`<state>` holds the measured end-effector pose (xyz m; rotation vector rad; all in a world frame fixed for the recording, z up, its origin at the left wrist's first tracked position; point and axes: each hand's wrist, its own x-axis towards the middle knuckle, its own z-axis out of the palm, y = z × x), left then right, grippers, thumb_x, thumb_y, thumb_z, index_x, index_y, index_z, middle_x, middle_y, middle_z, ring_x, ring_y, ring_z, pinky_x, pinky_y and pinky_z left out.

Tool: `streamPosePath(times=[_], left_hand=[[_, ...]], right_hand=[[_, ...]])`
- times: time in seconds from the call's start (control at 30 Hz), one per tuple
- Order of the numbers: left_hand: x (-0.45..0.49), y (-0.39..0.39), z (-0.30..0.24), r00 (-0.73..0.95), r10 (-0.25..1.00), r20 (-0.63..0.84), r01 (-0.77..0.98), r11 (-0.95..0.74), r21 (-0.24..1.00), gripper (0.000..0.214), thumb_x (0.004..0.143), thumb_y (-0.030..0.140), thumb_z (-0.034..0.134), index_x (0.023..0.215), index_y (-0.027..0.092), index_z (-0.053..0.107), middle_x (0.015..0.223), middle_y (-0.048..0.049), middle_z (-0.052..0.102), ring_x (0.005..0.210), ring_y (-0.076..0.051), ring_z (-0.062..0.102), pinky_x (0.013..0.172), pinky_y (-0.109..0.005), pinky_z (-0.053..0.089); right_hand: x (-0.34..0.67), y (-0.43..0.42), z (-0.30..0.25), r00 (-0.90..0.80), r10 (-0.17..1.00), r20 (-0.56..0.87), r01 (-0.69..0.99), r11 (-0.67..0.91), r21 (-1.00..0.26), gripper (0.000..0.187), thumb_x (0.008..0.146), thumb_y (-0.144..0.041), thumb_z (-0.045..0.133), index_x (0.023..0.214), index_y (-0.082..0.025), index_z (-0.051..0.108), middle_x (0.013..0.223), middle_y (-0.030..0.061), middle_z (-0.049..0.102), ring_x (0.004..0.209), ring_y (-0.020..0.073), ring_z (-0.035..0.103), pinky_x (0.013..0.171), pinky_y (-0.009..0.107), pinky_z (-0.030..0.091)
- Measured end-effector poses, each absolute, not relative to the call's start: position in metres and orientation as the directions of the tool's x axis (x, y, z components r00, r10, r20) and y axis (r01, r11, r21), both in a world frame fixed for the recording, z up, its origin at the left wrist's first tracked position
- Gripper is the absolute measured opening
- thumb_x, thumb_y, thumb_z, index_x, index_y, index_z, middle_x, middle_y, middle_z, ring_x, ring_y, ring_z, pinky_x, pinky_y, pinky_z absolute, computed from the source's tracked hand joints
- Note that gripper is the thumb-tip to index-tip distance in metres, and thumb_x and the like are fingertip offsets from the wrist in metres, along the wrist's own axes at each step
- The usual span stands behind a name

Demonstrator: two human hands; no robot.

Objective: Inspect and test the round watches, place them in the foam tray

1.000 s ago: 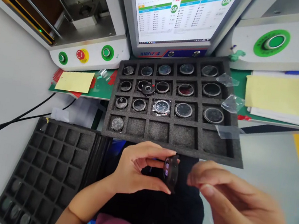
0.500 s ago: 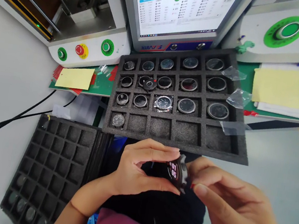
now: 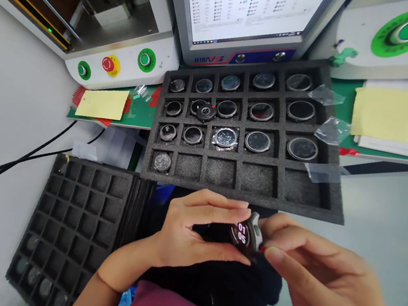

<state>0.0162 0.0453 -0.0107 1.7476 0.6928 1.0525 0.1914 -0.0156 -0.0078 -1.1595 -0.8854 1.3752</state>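
My left hand (image 3: 194, 229) grips a round smartwatch case (image 3: 242, 234) between fingers and thumb, just in front of the foam tray. Its screen is lit with "01" over "05", and the side with a button faces right. No strap shows on it. My right hand (image 3: 326, 279) is closed in a pinch at the watch's right side. A small red piece (image 3: 262, 249) shows at the thumb tip, by the case edge; its kind is too small to tell. The right fingertips are partly hidden behind the watch.
A black foam tray (image 3: 243, 196) holds several round watches, one lying face down across two others. A second foam tray (image 3: 81, 197) stands lower left. Behind are a monitor (image 3: 252, 14) showing OK, a machine with push buttons (image 3: 108, 63), and yellow paper (image 3: 400, 113).
The watch has tilted slightly, so its side catches more light. My right thumb and the red piece are closer to the case edge. The view has shifted a little.
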Motion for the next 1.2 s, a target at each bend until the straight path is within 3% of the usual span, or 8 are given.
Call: streamPosePath(times=[0.3,0.5,0.6,0.9,1.2], left_hand=[[0.016,0.045,-0.011,0.456,0.813,0.362,0.000,-0.407,0.913,0.063,0.066,0.026,0.086,0.125,0.027,0.065,0.112,-0.0074,0.074,0.098,-0.019,0.073,0.087,-0.030,0.062],[0.015,0.046,-0.012,0.455,0.775,0.437,0.024,-0.502,0.865,0.063,0.069,0.026,0.084,0.128,0.026,0.062,0.111,-0.0078,0.074,0.095,-0.018,0.073,0.084,-0.028,0.063],[0.015,0.048,-0.012,0.463,0.766,0.446,0.032,-0.517,0.855,0.064,0.070,0.026,0.084,0.130,0.027,0.061,0.112,-0.0073,0.073,0.095,-0.018,0.073,0.083,-0.028,0.063],[0.017,0.049,-0.013,0.458,0.775,0.437,-0.097,-0.445,0.891,0.065,0.069,0.029,0.084,0.130,0.028,0.061,0.116,-0.0073,0.072,0.098,-0.021,0.073,0.085,-0.032,0.063],[0.016,0.050,-0.011,0.480,0.748,0.459,-0.084,-0.482,0.872,0.064,0.072,0.029,0.082,0.132,0.026,0.060,0.115,-0.0080,0.072,0.097,-0.021,0.073,0.083,-0.031,0.063]], right_hand=[[0.191,-0.014,-0.007,0.046,0.988,-0.145,-0.278,-0.126,-0.952,0.012,0.081,-0.024,0.075,0.070,-0.024,0.072,0.071,0.0014,0.063,0.066,0.0132,0.061,0.061,0.020,0.054],[0.180,-0.010,-0.010,-0.017,0.929,-0.370,-0.558,-0.315,-0.768,0.024,0.071,-0.037,0.084,0.059,-0.022,0.068,0.062,-0.0008,0.054,0.060,0.0104,0.052,0.054,0.019,0.047],[0.175,-0.010,-0.011,-0.039,0.905,-0.424,-0.602,-0.360,-0.712,0.028,0.069,-0.038,0.084,0.058,-0.021,0.065,0.063,-0.0001,0.052,0.061,0.0111,0.050,0.055,0.020,0.045],[0.169,-0.018,-0.004,0.033,0.979,-0.199,-0.595,-0.141,-0.792,0.016,0.082,-0.036,0.074,0.072,-0.025,0.068,0.067,-0.0007,0.056,0.064,0.0130,0.054,0.058,0.023,0.047],[0.171,-0.017,-0.004,0.020,0.973,-0.231,-0.593,-0.174,-0.786,0.015,0.082,-0.034,0.074,0.071,-0.025,0.070,0.066,0.0002,0.056,0.060,0.0139,0.054,0.054,0.025,0.047]])
